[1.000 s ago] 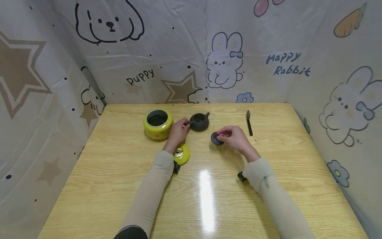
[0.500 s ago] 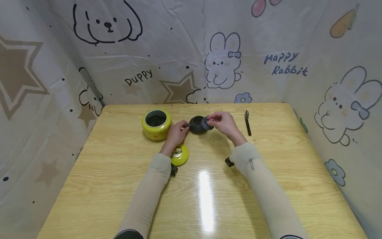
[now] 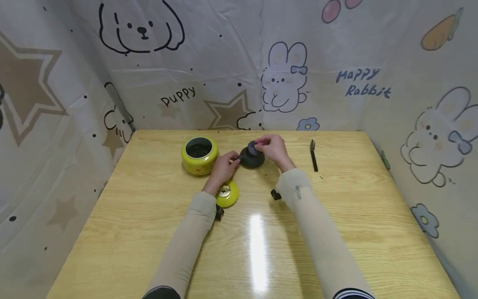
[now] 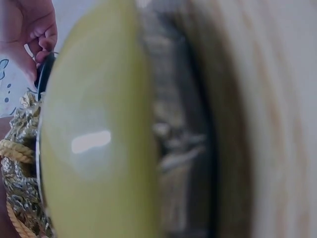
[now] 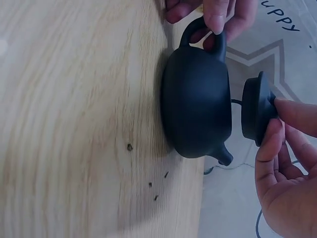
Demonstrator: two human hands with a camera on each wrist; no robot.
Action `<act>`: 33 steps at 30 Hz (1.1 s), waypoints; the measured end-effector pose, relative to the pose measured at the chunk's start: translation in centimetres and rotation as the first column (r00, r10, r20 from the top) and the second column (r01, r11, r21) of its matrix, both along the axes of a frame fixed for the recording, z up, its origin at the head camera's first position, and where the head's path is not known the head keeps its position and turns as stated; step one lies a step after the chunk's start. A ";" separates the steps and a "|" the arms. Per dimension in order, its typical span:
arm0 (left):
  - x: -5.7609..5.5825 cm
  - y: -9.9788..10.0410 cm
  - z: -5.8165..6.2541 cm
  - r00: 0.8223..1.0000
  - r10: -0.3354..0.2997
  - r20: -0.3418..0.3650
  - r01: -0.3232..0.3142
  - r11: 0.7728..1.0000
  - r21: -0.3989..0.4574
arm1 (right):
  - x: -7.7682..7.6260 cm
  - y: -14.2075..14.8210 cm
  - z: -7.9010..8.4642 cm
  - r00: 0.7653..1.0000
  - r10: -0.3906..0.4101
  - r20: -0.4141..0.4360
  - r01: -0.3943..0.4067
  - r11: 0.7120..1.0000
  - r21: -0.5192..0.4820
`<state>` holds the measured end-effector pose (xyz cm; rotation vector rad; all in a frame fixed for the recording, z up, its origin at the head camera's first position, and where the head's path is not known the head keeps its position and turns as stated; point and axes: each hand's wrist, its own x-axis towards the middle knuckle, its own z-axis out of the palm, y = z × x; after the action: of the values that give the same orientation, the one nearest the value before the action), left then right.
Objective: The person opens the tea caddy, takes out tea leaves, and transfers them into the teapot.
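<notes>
A dark clay teapot (image 5: pixel 198 104) stands on the wooden table, its spout pointing away from my left hand (image 3: pixel 223 169). The fingers and thumb of that hand hold the teapot's loop handle (image 5: pixel 218 44). My right hand (image 3: pixel 275 150) pinches the knob of the teapot's dark lid (image 5: pixel 253 109) between thumb and fingers. In the right wrist view the lid is just above the teapot's opening, with a narrow gap between them. A yellow lid (image 4: pixel 99 124) with an ornate metallic knob lies by my left wrist and fills much of the left wrist view.
A round yellow jar (image 3: pixel 198 166) with dark contents stands uncovered left of my left hand. A thin tool (image 3: pixel 314 157) with a black handle and metal tip lies at the right. Several dark crumbs (image 5: pixel 130 147) are scattered on the table near the teapot.
My right hand has carried the dark lid left and away from me, from the table's middle to over the teapot. My left hand stays on the handle.
</notes>
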<state>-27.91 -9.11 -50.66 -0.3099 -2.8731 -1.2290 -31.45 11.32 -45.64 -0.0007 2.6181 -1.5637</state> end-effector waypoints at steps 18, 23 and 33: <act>-0.2 0.0 -0.1 1.000 0.001 0.009 -0.001 1.000 0.004 | -0.9 -0.9 -1.3 0.999 0.029 -0.039 -0.027 0.998 0.057; -0.2 0.0 0.0 1.000 0.005 0.019 -0.005 1.000 0.003 | -1.0 -1.0 -1.4 0.997 0.047 -0.058 -0.041 0.994 0.103; -0.1 -0.1 0.2 1.000 0.004 0.020 -0.004 1.000 0.008 | -0.9 -1.1 -1.4 0.996 0.061 -0.067 -0.052 0.990 0.129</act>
<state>-27.99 -9.23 -50.49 -0.2934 -2.8834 -1.2494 -32.34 10.25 -46.99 -0.1231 2.7415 -1.4014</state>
